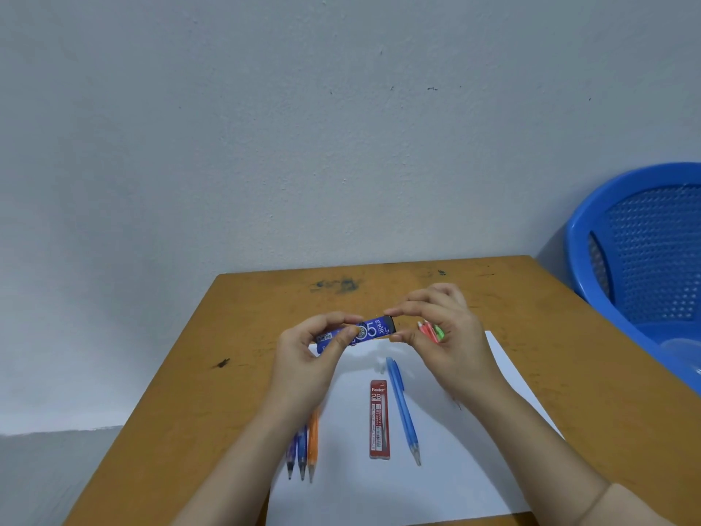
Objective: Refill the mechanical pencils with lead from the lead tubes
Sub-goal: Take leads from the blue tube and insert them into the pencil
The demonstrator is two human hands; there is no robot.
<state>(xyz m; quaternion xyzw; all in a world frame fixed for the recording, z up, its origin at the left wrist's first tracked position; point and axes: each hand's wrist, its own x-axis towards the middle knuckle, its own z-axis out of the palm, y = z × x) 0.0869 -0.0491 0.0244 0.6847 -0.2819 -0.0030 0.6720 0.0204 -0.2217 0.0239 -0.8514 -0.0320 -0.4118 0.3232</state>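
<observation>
Blue lead tube (366, 331): being held above the table, lying roughly level, label upside down to the camera with a large "5" showing. Dark cap end pointing toward the person's right.

Left hand (307, 358): pinching the left end of the blue lead tube between thumb and fingertips.

Right hand (449, 336): thumb and forefinger closing on the dark cap end of the same tube. The remaining fingers are curling around a red pencil and a green one (432, 331), only their upper ends showing beside the palm.

Red lead tube (379, 419): lying on the white paper (379, 495), long axis running toward the person, label reading "Faster 2B", untouched.

Light blue mechanical pencil (403, 408): lying just right of the red lead tube, apart from it, tip pointing toward the person.

Three mechanical pencils, two dark blue (297, 451) and one orange (313, 442): lying side by side at the paper's left edge, tips toward the person, upper parts hidden under the left forearm.

Wooden table (227, 336): orange-brown, carrying dark smudges near its far edge.

Blue plastic basket (645, 244): perforated, sitting off the table's right side against the wall.
</observation>
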